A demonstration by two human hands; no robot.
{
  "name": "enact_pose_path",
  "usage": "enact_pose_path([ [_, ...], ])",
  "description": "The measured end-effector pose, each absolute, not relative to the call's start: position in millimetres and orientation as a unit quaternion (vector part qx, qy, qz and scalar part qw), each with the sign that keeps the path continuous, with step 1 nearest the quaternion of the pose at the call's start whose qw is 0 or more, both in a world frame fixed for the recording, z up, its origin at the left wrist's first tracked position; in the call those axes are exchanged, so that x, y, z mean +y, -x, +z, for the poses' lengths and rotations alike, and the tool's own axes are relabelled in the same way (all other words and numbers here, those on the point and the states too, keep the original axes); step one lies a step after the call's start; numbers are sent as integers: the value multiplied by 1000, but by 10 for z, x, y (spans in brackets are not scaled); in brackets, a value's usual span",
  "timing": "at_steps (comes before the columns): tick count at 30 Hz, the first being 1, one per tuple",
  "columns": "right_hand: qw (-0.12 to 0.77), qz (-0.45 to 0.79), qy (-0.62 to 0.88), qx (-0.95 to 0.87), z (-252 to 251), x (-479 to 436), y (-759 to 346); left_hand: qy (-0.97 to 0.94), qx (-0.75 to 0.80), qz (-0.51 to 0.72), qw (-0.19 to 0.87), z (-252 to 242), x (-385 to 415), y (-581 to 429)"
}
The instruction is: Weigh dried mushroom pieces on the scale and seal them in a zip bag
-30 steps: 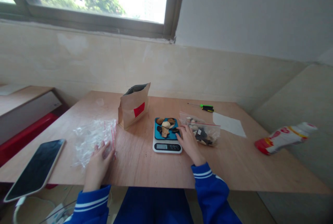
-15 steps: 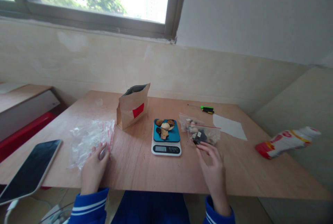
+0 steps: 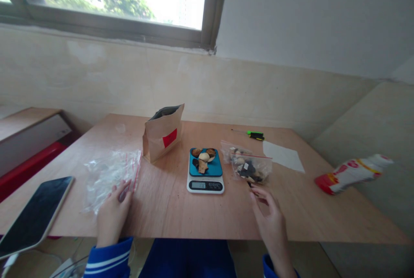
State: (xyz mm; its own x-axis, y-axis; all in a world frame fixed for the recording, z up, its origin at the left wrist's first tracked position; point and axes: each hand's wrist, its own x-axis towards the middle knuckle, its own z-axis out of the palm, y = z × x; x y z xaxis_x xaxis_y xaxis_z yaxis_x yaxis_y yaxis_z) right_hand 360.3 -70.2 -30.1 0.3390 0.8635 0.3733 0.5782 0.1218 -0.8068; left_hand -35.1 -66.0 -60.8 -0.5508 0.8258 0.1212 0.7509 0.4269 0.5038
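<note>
My left hand (image 3: 113, 213) rests at the near edge of a pile of clear zip bags (image 3: 108, 172), thumb and fingers apart. A small dark piece (image 3: 249, 184), too small to name, is pinched in the fingertips of my right hand (image 3: 268, 209). Just beyond that hand lies a clear zip bag (image 3: 258, 167) of dark and pale dried pieces with a white label. Behind it is another such bag (image 3: 228, 148). Between my hands stands a white kitchen scale (image 3: 205, 186) with a blue plate, bearing several brown and pale dried pieces (image 3: 203, 157) like mushrooms.
An open kraft paper pouch (image 3: 163, 135) with a red patch stands behind the scale. At left lies a phone (image 3: 35, 213). Toward the back right are screwdrivers (image 3: 255, 133) and white paper (image 3: 284, 155); a red-and-white bottle (image 3: 352, 174) is at far right.
My right hand has drawn back toward me and slightly right, off the front zip bag, with the small dark piece in its fingertips. My left hand stays at the clear bags.
</note>
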Motion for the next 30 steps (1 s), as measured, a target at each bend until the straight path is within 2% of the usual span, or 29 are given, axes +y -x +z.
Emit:
enact_pose_path([
  [6, 495, 146, 658, -549, -275, -712, -3579, -454, 854, 234, 101, -514, -675, 303],
  [20, 504, 131, 629, -577, -271, -682, -3484, -473, 841, 248, 86, -550, -694, 309],
  [25, 518, 191, 537, -638, 196, -369, -3058, -487, 838, 217, 121, -553, -677, 315],
  [30, 480, 138, 374, -781, 892, 324, -2456, -492, 830, 227, 135, -627, -678, 354],
])
